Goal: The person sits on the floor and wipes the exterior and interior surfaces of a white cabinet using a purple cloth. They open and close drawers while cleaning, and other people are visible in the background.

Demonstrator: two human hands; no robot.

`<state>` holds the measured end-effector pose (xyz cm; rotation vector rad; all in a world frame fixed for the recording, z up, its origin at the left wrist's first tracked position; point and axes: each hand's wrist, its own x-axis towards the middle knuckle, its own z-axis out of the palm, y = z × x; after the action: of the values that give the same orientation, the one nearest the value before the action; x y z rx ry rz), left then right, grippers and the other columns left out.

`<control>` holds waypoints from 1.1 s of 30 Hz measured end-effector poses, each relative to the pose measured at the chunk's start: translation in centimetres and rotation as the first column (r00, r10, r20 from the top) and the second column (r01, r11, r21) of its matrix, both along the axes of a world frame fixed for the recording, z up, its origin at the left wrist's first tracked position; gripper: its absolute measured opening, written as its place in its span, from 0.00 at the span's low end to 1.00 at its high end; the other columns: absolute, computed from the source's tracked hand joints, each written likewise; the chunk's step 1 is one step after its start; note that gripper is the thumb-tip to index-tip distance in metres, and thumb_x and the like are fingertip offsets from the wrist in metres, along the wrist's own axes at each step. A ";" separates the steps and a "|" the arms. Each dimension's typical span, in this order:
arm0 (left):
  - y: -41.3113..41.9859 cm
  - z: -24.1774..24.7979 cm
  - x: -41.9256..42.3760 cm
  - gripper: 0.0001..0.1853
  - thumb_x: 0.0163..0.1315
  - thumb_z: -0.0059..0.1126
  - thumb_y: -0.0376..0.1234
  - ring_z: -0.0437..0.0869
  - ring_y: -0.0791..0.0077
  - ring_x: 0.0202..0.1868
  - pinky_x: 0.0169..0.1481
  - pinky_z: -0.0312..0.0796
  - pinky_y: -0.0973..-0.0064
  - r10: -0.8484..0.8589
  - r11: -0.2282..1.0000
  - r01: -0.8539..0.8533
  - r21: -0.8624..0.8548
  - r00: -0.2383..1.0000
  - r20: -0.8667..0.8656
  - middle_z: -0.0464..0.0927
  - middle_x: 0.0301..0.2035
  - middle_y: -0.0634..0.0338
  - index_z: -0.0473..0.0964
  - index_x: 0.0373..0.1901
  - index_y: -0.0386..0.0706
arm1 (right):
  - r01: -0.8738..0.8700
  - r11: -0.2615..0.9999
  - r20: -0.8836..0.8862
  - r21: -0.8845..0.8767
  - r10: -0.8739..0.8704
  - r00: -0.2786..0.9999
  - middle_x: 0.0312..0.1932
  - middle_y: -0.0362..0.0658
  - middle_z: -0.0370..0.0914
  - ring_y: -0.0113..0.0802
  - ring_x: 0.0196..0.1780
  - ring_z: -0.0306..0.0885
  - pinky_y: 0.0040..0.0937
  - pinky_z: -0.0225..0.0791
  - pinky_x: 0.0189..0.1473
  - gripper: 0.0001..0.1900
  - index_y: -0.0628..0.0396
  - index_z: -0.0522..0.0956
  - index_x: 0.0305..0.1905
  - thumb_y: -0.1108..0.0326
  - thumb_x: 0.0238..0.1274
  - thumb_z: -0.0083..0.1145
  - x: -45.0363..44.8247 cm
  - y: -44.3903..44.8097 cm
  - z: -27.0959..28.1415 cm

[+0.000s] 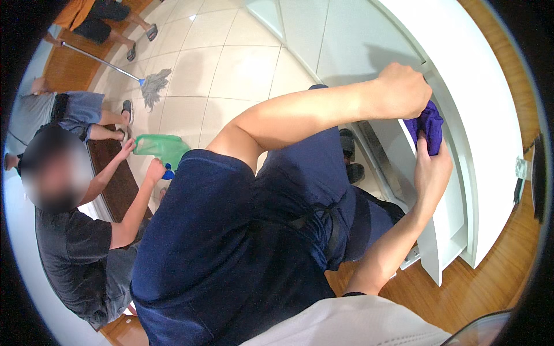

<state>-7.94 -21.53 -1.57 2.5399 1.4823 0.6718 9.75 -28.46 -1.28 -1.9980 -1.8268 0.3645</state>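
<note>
Both of my hands are on a bunched purple cloth (434, 119) above the open white drawer (455, 235) of a white desk (493, 173). My left hand (402, 88) is closed in a fist at the cloth's upper end; its fingertips are turned out of sight. From the other side, my right hand (435, 162) pinches the lower end, thumb against the fabric. The raised drawer front (426, 255) lies between my body and the drawer's inside. Part of the cloth is hidden by my hands.
A seated person in a dark shirt (73, 246) holds a green translucent bag (162, 146) behind me. Farther off, another person holds a grey string mop (154, 86) on the tiled floor (242, 65). A power strip (411, 258) lies beside the drawer.
</note>
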 end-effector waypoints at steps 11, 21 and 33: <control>-0.1 0.0 7.2 0.14 0.51 0.66 0.41 0.88 0.48 0.39 0.44 0.82 0.56 -0.131 0.975 -0.025 0.222 0.738 0.661 0.84 0.34 0.47 0.83 0.32 0.39 | 0.491 0.751 -0.597 0.441 -0.163 0.786 0.54 0.56 0.85 0.40 0.48 0.83 0.39 0.77 0.53 0.25 0.74 0.79 0.58 0.58 0.71 0.61 5.0 0.4 -0.8; -3.0 -2.0 12.5 0.25 0.58 0.68 0.49 0.88 0.46 0.49 0.49 0.82 0.53 -0.364 0.850 0.500 -0.163 0.783 0.504 0.87 0.42 0.48 0.82 0.54 0.47 | 0.500 0.676 -0.464 0.541 -0.256 0.848 0.54 0.54 0.83 0.44 0.52 0.81 0.41 0.75 0.57 0.19 0.70 0.79 0.59 0.70 0.69 0.59 15.9 -4.9 -2.0; -4.2 -1.2 14.0 0.26 0.65 0.62 0.37 0.90 0.64 0.45 0.53 0.80 0.65 -0.057 0.808 0.518 -0.279 0.540 0.840 0.87 0.44 0.46 0.75 0.62 0.33 | 0.450 0.823 -0.417 0.345 -0.295 0.860 0.61 0.49 0.80 0.39 0.62 0.79 0.38 0.72 0.67 0.32 0.58 0.72 0.70 0.72 0.60 0.70 10.8 -6.4 -0.9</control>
<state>6.03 -25.70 -2.78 1.6103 0.7090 1.0177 20.52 -34.90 -2.16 -1.7837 -1.1308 0.1526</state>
